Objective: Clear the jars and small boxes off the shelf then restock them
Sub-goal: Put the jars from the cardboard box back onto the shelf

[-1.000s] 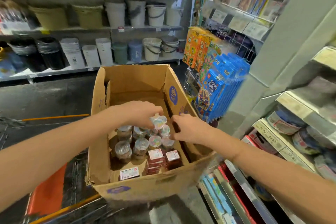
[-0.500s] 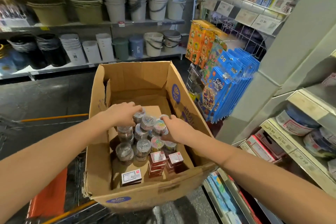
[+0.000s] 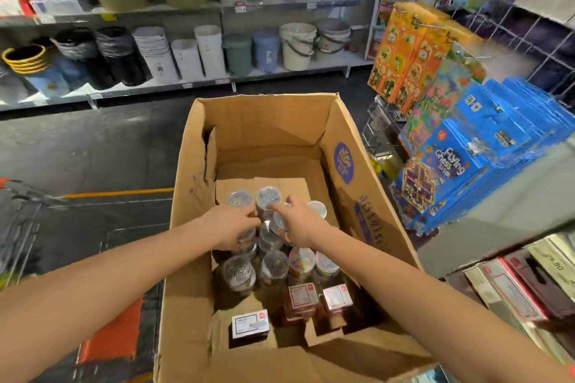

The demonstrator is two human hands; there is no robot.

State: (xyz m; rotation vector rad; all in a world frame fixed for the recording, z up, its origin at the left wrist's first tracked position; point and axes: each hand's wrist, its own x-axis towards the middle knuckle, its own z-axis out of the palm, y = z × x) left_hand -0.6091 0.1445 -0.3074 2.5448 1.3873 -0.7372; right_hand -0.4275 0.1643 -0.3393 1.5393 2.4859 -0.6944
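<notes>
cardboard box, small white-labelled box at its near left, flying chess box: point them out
cardboard box (image 3: 267, 127), head view, far inner wall
small white-labelled box (image 3: 250, 322), head view, its top label
flying chess box (image 3: 449, 163), head view, its printed title

A shop: shelves (image 3: 202, 84) of stacked buckets (image 3: 297, 47), seemingly price tags (image 3: 240, 8), hanging boxed games (image 3: 451, 162)

jars (image 3: 270, 264) in carton (image 3: 193, 258); small boxes (image 3: 303, 295) nearest, buckets (image 3: 297, 45) behind
</notes>
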